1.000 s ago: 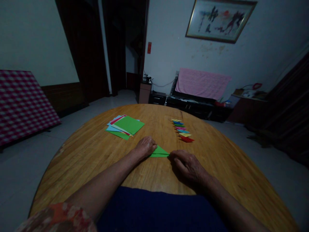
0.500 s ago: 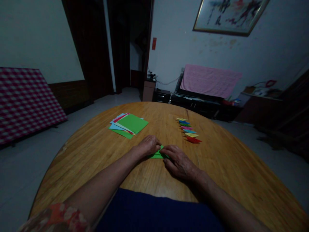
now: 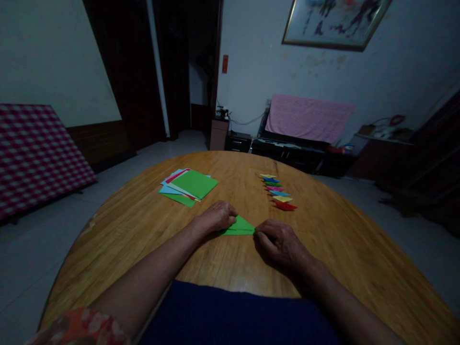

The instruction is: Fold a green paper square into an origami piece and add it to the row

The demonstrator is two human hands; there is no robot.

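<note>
A piece of green paper (image 3: pixel 241 226), folded into a flat triangle, lies on the wooden table in front of me. My left hand (image 3: pixel 220 215) rests on its left part with fingers curled, pressing it down and hiding that end. At the paper's right corner, my right hand (image 3: pixel 278 240) is closed, its thumb and fingers pinching the tip. To the right stands a row of several small folded paper boats (image 3: pixel 284 206), the nearest one red, others yellow, blue, pink and green.
A stack of coloured paper sheets (image 3: pixel 196 184), green on top, lies at the left of the round wooden table (image 3: pixel 151 239). Beyond the table are a low black cabinet with a pink towel (image 3: pixel 309 117) and, at left, a checked cloth panel (image 3: pixel 39 158).
My right hand has slid right along the green paper to its corner, uncovering more of the triangle. My left hand stays on the paper. The view has shifted slightly.
</note>
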